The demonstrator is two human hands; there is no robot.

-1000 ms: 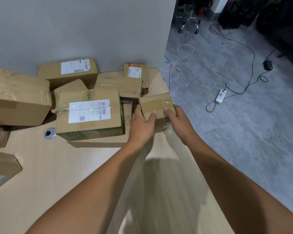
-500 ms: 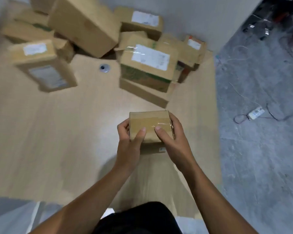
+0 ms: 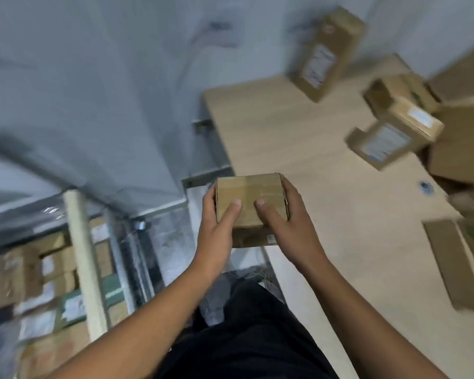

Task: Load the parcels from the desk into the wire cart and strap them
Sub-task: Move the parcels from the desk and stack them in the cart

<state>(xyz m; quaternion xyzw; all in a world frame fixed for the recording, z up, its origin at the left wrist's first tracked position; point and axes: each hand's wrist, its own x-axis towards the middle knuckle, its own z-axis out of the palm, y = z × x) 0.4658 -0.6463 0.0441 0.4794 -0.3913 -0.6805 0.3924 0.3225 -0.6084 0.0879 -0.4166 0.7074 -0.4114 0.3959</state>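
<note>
A small brown cardboard parcel [image 3: 249, 195] is held in the air at the desk's left edge. My left hand [image 3: 216, 228] grips its left side and my right hand [image 3: 288, 228] grips its right side, thumbs on top. The wooden desk [image 3: 326, 214] lies to the right with several more parcels [image 3: 389, 138] on it. The wire cart [image 3: 115, 255] stands at the lower left, blurred, with several parcels [image 3: 49, 269] inside. A pale upright bar [image 3: 82, 258] crosses it.
A tall labelled box [image 3: 323, 53] stands at the desk's far edge against the grey wall [image 3: 93, 77]. A flat cardboard piece [image 3: 449, 266] lies at the right. A round cable grommet [image 3: 425, 186] sits in the desktop. My dark trousers fill the bottom centre.
Both hands lifted the small parcel off the desk's right end and carried it leftward. The view has swung left, bringing the wire cart into sight.
</note>
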